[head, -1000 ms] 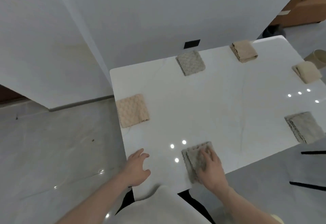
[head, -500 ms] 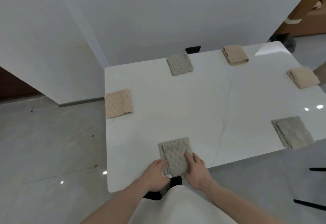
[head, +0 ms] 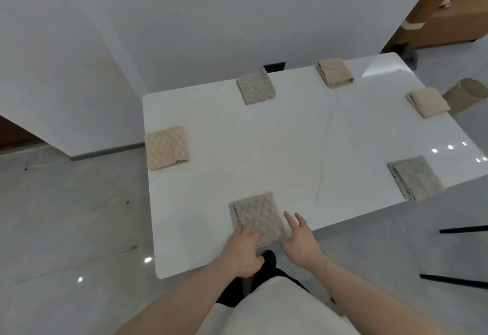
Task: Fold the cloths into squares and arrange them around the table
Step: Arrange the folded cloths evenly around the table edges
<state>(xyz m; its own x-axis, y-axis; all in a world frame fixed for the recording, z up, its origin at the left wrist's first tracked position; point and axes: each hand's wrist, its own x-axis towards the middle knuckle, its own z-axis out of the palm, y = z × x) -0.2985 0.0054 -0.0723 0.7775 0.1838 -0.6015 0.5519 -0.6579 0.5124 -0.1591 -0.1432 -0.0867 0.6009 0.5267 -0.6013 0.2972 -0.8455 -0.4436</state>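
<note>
A white table [head: 290, 155] carries several folded square cloths around its rim. Directly before me at the near edge lies a grey folded cloth [head: 257, 214]. My left hand [head: 244, 249] rests flat on its near left corner, fingers straight. Against the cloth's right side sits my right hand [head: 299, 239], fingers extended along that edge. Other cloths: beige [head: 167, 147] at the left edge, grey [head: 255, 87] and beige [head: 335, 72] at the far edge, beige [head: 427, 102] at the far right, grey [head: 414, 177] at the near right.
A white wall runs behind the table, with a black socket [head: 274, 67] just above the far edge. A beige round bin [head: 467, 94] stands off the right end. Black chair legs [head: 462, 229] show at the right on the grey floor.
My left hand came from the bare table onto the grey cloth. My right hand slid from the top of the cloth to its right side. The view shifted as my head moved.
</note>
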